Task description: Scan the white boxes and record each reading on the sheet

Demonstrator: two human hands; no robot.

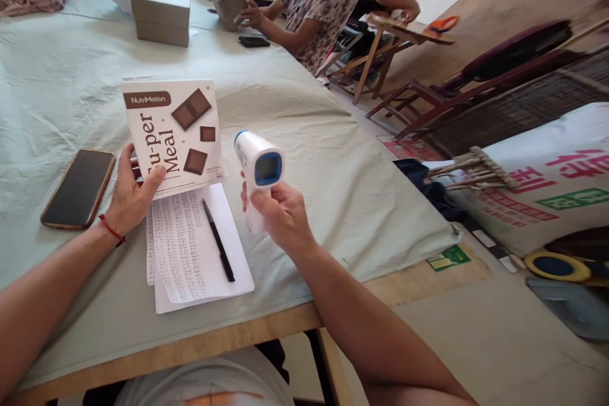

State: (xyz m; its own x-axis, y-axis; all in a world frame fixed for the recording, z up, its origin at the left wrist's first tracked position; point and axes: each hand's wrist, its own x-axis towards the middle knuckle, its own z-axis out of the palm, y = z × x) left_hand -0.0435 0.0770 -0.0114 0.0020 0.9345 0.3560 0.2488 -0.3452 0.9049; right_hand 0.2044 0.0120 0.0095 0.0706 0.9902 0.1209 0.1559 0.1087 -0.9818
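Here, in the head view, the left hand (129, 193) grips the lower left corner of one white carton (174, 134), thumb on its printed face, at centre left of the frame. The right hand (280, 212) is closed around the handle of one white and blue thermometer gun (259, 168), held just right of the carton, apart from it. Below the carton lie sheets of written paper (190, 247) with one black pen (218, 240) on them. One phone (78, 188) lies at the left. Two plain boxes (160, 14) sit stacked at upper left, on the green cloth (309, 133).
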